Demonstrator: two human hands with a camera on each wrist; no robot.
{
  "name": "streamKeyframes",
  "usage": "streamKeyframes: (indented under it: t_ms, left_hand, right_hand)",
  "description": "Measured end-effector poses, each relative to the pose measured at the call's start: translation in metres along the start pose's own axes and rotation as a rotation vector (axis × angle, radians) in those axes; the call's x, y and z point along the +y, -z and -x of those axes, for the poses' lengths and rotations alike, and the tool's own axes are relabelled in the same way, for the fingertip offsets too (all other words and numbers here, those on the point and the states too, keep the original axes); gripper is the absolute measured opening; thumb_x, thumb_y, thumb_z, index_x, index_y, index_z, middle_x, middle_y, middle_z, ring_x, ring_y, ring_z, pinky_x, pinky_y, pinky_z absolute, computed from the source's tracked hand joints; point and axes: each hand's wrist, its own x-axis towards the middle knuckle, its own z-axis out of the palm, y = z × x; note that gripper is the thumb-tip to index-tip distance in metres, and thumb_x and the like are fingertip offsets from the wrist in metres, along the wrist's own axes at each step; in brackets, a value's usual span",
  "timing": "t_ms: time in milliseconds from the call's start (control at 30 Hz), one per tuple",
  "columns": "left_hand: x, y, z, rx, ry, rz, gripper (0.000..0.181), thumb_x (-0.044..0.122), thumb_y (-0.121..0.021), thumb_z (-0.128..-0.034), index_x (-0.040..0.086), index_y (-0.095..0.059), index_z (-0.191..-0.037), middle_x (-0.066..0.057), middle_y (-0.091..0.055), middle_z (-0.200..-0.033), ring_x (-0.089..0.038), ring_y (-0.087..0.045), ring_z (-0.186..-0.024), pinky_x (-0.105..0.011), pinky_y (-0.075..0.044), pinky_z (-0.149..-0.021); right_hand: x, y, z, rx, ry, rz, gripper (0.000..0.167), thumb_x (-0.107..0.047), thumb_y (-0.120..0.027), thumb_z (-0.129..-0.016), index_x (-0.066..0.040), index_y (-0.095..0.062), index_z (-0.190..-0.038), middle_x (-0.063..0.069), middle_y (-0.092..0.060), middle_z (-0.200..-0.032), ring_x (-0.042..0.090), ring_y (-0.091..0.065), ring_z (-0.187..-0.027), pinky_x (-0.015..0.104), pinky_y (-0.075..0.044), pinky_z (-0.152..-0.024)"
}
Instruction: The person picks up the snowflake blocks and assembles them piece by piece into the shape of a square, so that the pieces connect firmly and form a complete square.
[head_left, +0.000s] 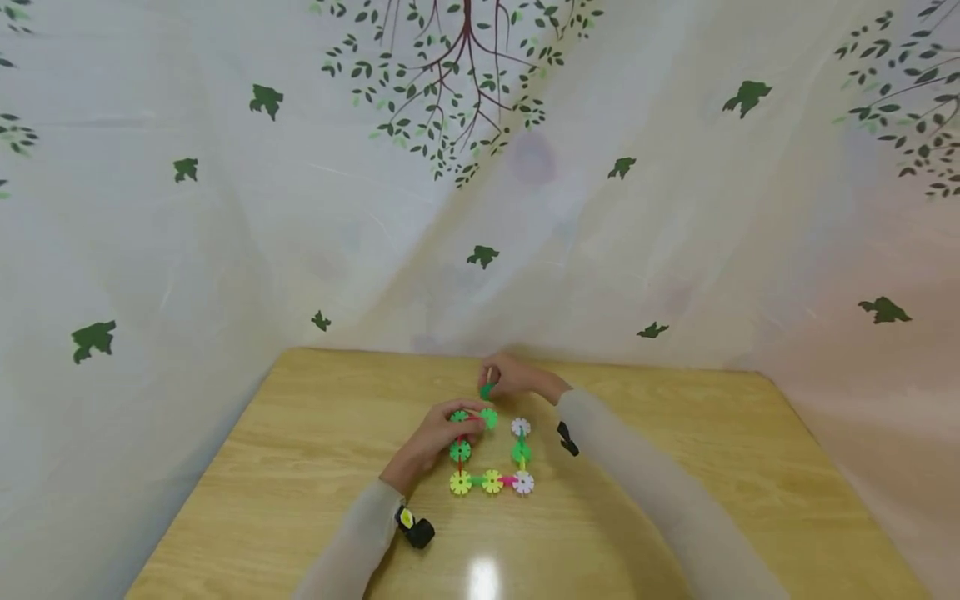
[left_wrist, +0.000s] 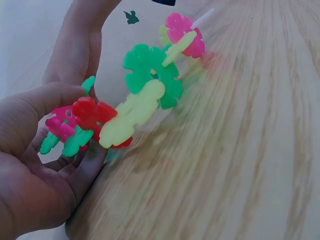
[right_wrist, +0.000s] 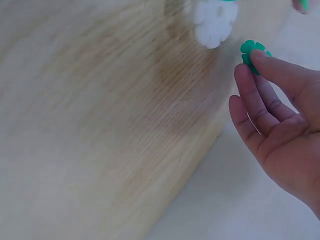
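Plastic flower-shaped interlocking discs point(head_left: 492, 481) form an angular frame on the table, its outline broken at the far right. My left hand point(head_left: 435, 437) holds the frame's far left corner. In the left wrist view, its thumb and fingers pinch the section with a red disc point(left_wrist: 90, 116) and pink ones, beside a pale yellow disc point(left_wrist: 134, 114). Just beyond that corner, my right hand point(head_left: 512, 375) pinches a loose green disc point(head_left: 486, 391) between thumb and fingertips. The right wrist view shows that green disc point(right_wrist: 251, 50) apart from the frame's white disc point(right_wrist: 216, 24).
The wooden table point(head_left: 660, 467) extends to both sides of the hands. Behind its far edge hangs a pale cloth point(head_left: 390, 208) printed with leaves, branches and birds. A black wrist camera point(head_left: 417, 530) sits on the left sleeve.
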Motion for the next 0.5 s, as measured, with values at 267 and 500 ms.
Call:
streamKeyframes:
  t_ms: [267,500]
  left_hand:
    - [0.006,-0.007,-0.016,0.073,0.027,0.002,0.036,0.007,-0.073,-0.0909,-0.003,-0.067,-0.125,0.003,-0.068,-0.073,-0.009,-0.062,-0.066,-0.021,-0.051,-0.062]
    - [0.005,-0.013,-0.019,0.101,0.052,-0.015,0.035,0.006,-0.074,-0.0893,0.000,-0.070,-0.124,-0.001,-0.067,-0.074,-0.011,-0.060,-0.064,-0.021,-0.049,-0.058]
  right_hand:
    - [0.004,0.014,0.041,0.155,-0.015,-0.203,0.010,0.003,-0.075,-0.089,0.003,-0.067,-0.095,0.023,-0.071,-0.094,0.033,-0.069,-0.088,0.040,-0.059,-0.081]
    - [0.012,-0.004,0.073,0.273,-0.050,-0.349,0.011,0.002,-0.077,-0.087,0.005,-0.068,-0.092,0.024,-0.071,-0.093,0.025,-0.071,-0.086,0.031,-0.058,-0.081]
